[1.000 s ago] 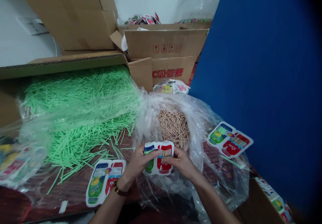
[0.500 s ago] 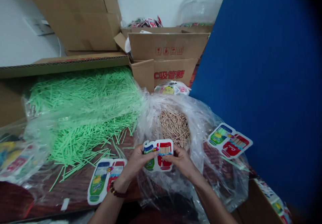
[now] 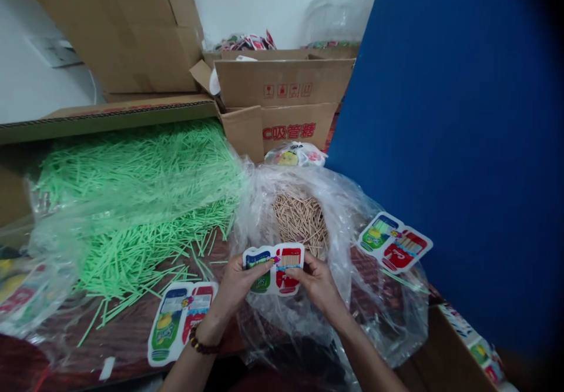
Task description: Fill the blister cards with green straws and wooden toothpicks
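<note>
Between both hands is a bottle-shaped candy packet (image 3: 288, 274), green and blue on its left half, red on its right, with brown sticks showing in the red half's window. My left hand (image 3: 240, 280) pinches its left side, thumb on the front. The right side is gripped by my right hand (image 3: 319, 283), thumb near the brown sticks. Just beyond lies a heap of thin brown sticks (image 3: 302, 221) in an opened clear plastic bag (image 3: 343, 204). A similar packet (image 3: 165, 324) rests beside my left forearm, and another packet (image 3: 394, 242) lies to the right on the plastic.
Many thin green sticks (image 3: 145, 174) spill from a bagged carton at the left. Cardboard boxes (image 3: 286, 80) stand along the back, one with red lettering. A tall blue panel (image 3: 440, 145) borders the right side. More packets sit in a box (image 3: 462, 345) at lower right.
The view has shifted slightly, so the surroundings appear a little further left. The packet stays in both hands; my left hand has moved slightly outward along its left side.
</note>
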Tool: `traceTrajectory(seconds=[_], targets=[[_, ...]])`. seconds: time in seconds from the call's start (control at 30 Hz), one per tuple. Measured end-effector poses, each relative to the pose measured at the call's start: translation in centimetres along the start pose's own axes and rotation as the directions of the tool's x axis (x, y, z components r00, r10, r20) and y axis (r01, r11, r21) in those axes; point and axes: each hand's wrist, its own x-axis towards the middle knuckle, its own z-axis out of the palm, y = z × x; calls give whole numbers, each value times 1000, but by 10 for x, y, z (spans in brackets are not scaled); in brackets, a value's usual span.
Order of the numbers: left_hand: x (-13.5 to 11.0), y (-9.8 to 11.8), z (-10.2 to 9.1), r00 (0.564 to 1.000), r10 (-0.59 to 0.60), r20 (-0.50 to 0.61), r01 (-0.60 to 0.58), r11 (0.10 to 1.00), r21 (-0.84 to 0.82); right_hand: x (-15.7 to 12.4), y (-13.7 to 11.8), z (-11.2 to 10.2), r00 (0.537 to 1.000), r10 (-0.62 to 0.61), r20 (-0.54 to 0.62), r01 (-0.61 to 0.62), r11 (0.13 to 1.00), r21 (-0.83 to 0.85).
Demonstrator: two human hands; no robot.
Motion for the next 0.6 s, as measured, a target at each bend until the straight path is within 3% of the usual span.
traceTrajectory(seconds=[0.17, 0.27, 0.4, 0.47, 0.6], targets=[[0, 1, 7, 999, 23, 33, -25, 997, 73, -1, -12, -4, 998, 9, 58, -15, 995, 101], [-1, -1, 14, 994, 82, 67, -93, 978, 188, -6, -21, -11, 998, -25, 51, 23, 999, 45], [-3, -4, 19, 974, 149, 173, -192, 944, 269, -17, -30, -41, 965, -180, -191, 157, 979, -130], [-4, -6, 17, 967, 141, 212, -199, 939, 281, -21, -36, -67, 882, -261, -393, 209, 963, -171], [-7, -11, 9, 975, 88, 204, -144, 950, 277, -19, -44, -126, 592, -379, -711, 389, 907, -159]])
